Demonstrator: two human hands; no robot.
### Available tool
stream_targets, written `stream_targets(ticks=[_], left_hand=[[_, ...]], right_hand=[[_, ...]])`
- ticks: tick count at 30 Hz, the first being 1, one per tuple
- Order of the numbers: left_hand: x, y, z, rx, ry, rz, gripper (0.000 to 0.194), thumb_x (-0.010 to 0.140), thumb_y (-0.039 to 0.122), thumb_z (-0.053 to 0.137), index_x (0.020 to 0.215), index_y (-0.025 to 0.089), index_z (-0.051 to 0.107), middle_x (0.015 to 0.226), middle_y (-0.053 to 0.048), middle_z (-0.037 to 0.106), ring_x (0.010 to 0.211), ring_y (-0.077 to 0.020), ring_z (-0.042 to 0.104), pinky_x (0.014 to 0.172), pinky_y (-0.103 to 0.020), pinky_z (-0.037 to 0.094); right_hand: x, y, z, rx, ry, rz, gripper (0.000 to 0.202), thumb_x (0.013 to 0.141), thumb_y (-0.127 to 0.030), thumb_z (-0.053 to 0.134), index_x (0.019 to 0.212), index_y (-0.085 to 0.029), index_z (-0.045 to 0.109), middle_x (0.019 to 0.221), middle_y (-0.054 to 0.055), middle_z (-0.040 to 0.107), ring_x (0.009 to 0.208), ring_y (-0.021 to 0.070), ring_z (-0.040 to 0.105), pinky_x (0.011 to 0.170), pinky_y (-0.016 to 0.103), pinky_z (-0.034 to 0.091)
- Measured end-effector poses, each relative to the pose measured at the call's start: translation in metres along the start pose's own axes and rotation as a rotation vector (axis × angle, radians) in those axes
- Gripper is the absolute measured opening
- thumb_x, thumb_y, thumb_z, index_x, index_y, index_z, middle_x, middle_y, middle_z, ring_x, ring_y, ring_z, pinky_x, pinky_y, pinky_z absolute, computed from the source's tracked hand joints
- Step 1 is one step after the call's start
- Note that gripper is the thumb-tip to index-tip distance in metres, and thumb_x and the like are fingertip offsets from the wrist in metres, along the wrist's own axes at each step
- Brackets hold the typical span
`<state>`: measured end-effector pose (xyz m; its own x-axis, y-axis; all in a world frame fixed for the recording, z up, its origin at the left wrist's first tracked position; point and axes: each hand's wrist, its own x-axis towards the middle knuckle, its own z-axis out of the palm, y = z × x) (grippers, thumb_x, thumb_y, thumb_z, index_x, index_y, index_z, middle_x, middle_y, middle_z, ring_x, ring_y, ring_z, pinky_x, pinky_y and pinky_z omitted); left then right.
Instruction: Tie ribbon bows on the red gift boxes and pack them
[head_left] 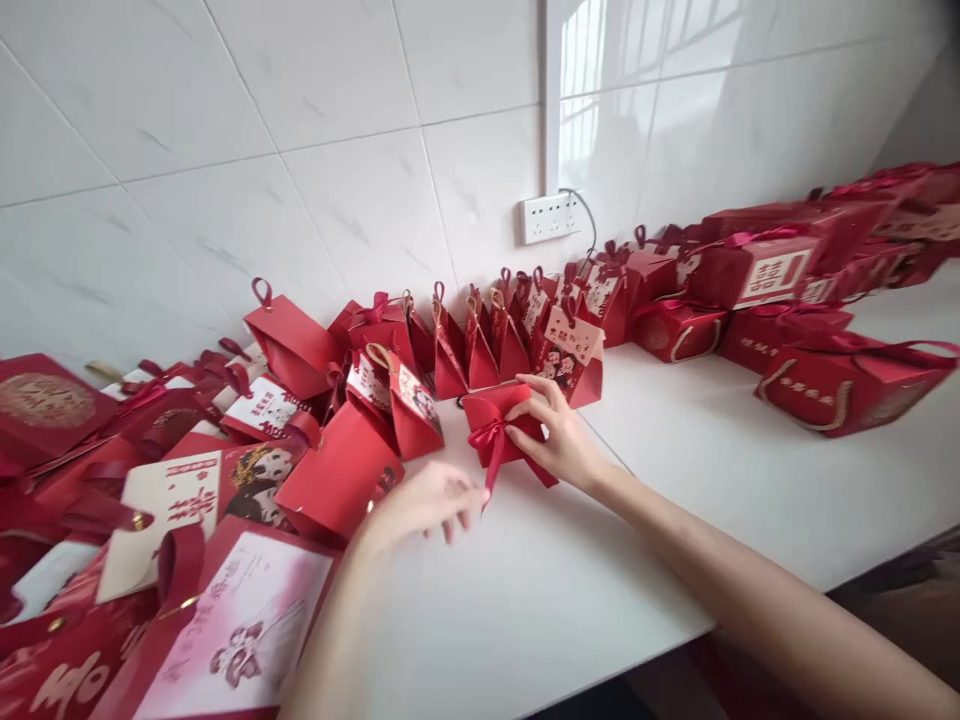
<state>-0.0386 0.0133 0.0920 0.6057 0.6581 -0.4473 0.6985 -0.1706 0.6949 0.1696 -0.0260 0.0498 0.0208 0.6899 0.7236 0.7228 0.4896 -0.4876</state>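
Observation:
A small red gift box (474, 408) with a dark red ribbon bow (491, 436) on its front sits on the white table, near the middle of the view. My right hand (559, 430) grips the box from its right side, the fingers over its top edge and the thumb near the bow. One ribbon tail hangs down from the bow to the fingertips of my left hand (431, 497), which seem to pinch its end. The left hand is smeared by motion, and its lower fingers are curled.
Triangular red gift boxes (480, 340) stand in rows behind. Flat and boxed red packages (300, 485) crowd the left. Larger red boxes with rope handles (847, 385) sit at the right on the white table (675, 450). A power socket (553, 218) is on the tiled wall.

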Motion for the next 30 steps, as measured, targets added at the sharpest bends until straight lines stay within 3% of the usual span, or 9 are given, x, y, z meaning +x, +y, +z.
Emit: stream_targets(ticks=[3,5,8,12,16,19,22,26,30], left_hand=[[-0.005,0.003,0.002,-0.185,0.448,0.238,0.037,0.079,0.048,0.061,0.088,0.013,0.061,0.073,-0.003,0.065,0.052,-0.0113,0.057,0.043,-0.022,0.039],[-0.002,0.006,0.013,-0.18,0.587,0.249,0.034,0.086,0.044,0.055,0.099,0.013,0.06,0.09,-0.004,0.065,0.07,-0.0131,0.062,0.059,-0.026,0.05],[0.013,0.007,0.03,-0.145,0.729,0.25,0.031,0.09,0.036,0.053,0.113,0.016,0.056,0.112,-0.008,0.059,0.093,-0.017,0.06,0.08,-0.037,0.053],[0.029,0.0,0.045,-0.154,0.808,0.29,0.027,0.09,0.037,0.051,0.107,0.017,0.057,0.109,-0.008,0.06,0.092,-0.0157,0.059,0.081,-0.035,0.052],[0.033,-0.009,0.05,-0.221,0.879,0.386,0.027,0.084,0.045,0.056,0.084,0.018,0.054,0.085,-0.004,0.06,0.076,-0.0125,0.059,0.07,-0.024,0.051],[0.035,-0.011,0.048,-0.199,0.945,0.465,0.029,0.082,0.047,0.057,0.078,0.019,0.051,0.081,-0.001,0.057,0.07,-0.0114,0.058,0.062,-0.021,0.049],[0.033,-0.008,0.044,-0.231,0.966,0.438,0.028,0.083,0.046,0.055,0.077,0.02,0.05,0.074,0.001,0.057,0.064,-0.0101,0.057,0.061,-0.021,0.049],[0.032,-0.007,0.036,-0.285,1.015,0.449,0.025,0.081,0.043,0.058,0.074,0.02,0.049,0.067,0.002,0.058,0.063,-0.0108,0.057,0.063,-0.021,0.048],[0.033,-0.009,0.028,-0.297,1.075,0.461,0.023,0.082,0.042,0.056,0.079,0.019,0.054,0.074,-0.001,0.063,0.071,-0.0129,0.061,0.069,-0.023,0.05]], right_hand=[[-0.003,-0.002,-0.002,-0.031,0.015,-0.05,0.007,0.086,-0.027,0.053,0.087,-0.021,0.058,0.124,0.013,0.046,0.122,0.029,0.046,0.097,0.048,0.046],[-0.005,0.0,0.0,-0.041,0.012,-0.065,0.012,0.085,-0.034,0.053,0.087,-0.023,0.058,0.123,0.013,0.047,0.123,0.0317,0.045,0.097,0.05,0.046],[-0.008,0.005,0.008,-0.04,0.062,-0.073,0.024,0.086,-0.047,0.047,0.09,-0.026,0.057,0.122,0.012,0.046,0.121,0.0354,0.045,0.091,0.054,0.048],[-0.009,0.003,0.011,-0.02,0.044,-0.01,0.033,0.086,-0.056,0.038,0.095,-0.03,0.055,0.124,0.012,0.043,0.124,0.0384,0.041,0.093,0.058,0.046],[-0.004,0.005,0.006,0.008,0.054,-0.039,0.02,0.085,-0.044,0.051,0.095,-0.027,0.055,0.121,0.015,0.045,0.123,0.0349,0.045,0.094,0.054,0.048],[0.0,0.009,0.001,0.067,0.026,-0.022,0.021,0.083,-0.039,0.056,0.099,-0.024,0.053,0.122,0.015,0.045,0.125,0.0324,0.045,0.094,0.052,0.049],[0.0,0.008,-0.003,0.236,-0.032,0.105,0.026,0.086,-0.043,0.053,0.102,-0.023,0.046,0.124,0.014,0.048,0.122,0.029,0.047,0.091,0.049,0.052],[0.0,0.005,-0.002,0.389,-0.052,0.211,0.027,0.088,-0.049,0.049,0.086,-0.023,0.042,0.121,0.011,0.055,0.113,0.0244,0.055,0.087,0.046,0.054],[0.002,0.005,-0.002,0.409,-0.117,0.259,0.035,0.089,-0.053,0.045,0.074,-0.022,0.046,0.116,0.01,0.059,0.108,0.023,0.058,0.085,0.041,0.054]])
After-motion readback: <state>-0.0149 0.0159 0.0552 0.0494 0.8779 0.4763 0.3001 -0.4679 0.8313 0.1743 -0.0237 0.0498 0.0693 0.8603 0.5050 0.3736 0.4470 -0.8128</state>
